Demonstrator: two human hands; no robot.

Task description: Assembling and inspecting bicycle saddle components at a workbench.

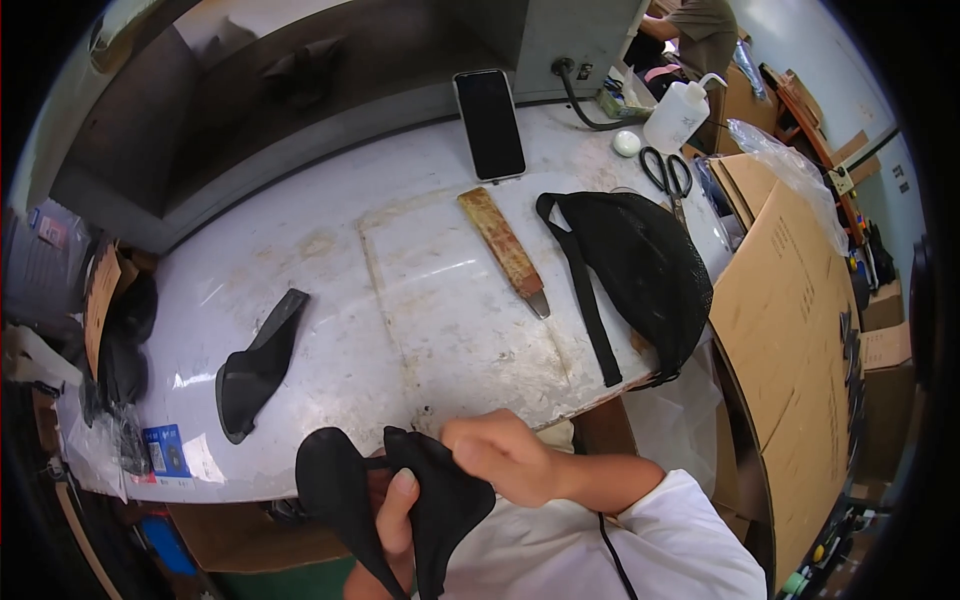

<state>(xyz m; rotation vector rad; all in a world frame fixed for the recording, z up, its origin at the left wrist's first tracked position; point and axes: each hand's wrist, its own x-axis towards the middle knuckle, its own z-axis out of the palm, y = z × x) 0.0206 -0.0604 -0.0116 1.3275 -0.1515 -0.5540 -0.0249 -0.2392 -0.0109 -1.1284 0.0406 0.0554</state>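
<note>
A black, soft-looking curved piece (450, 510), shaped like a shoe upper, hangs at the table's near edge, split by a gap in its middle. My left hand (393, 515) reaches up through this gap, its thumb pressed on the right-hand part and the other fingers mostly hidden behind the material. At the piece's upper right edge my right hand (507, 458) is closed, fingers curled in against the edge; what it pinches is hidden. A smaller black piece (258, 372) lies on the left of the table.
On the worn white table (300, 265) lie a knife with a tape-wrapped handle (500, 240), a black mesh piece with a strap (640, 265) and scissors (668, 178). A phone (490, 125) leans at the back, near a white squeeze bottle (678, 115). Cardboard (790, 330) stands right. Another person (705, 35) is behind.
</note>
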